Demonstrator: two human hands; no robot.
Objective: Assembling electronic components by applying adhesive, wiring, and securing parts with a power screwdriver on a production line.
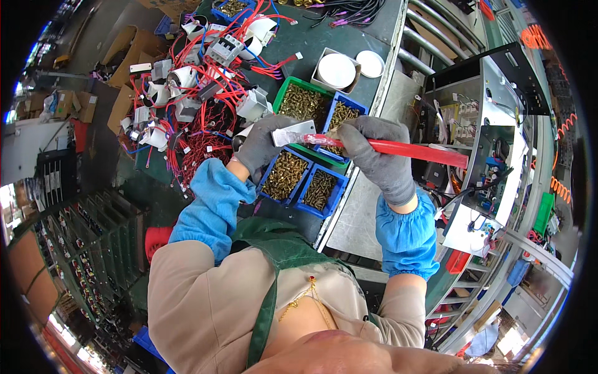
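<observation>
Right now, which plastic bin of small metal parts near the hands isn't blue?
The rectangular green plastic bin; the three plastic bins near it are blue.

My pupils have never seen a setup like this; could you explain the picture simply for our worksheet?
There is no robot: these are a person's two gloved hands, seen from a fisheye camera on the head, looking down, so edges bend. The left hand holds a pale flat piece; the right hand grips a red-handled tool with white smears near its tip. On the green table lie tangled red wires and blue bins of small screws.
</observation>
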